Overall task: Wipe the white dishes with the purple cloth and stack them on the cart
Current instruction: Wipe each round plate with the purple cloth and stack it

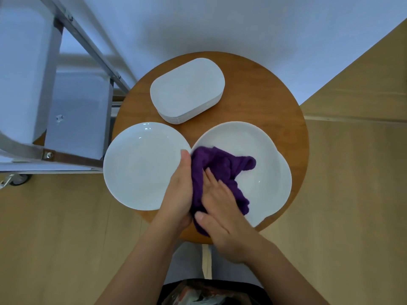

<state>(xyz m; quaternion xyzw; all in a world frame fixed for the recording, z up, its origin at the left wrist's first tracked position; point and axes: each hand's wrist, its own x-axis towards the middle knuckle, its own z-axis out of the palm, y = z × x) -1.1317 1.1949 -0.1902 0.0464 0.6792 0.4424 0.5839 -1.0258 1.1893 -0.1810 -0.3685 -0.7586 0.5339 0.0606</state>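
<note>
Both hands meet on the cloth (222, 172). Left hand (179, 190) grips its near edge, fingers curled, so it stays put. Right hand (220, 208) presses it flat, fingers together, onto the right plate (259, 150). Left plate (141, 166) touches it. Cart (72, 119) waits far left, with room.

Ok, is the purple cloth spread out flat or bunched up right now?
Bunched up. The purple cloth lies in crumpled folds on the right round plate, held between the left hand and right hand.
</note>
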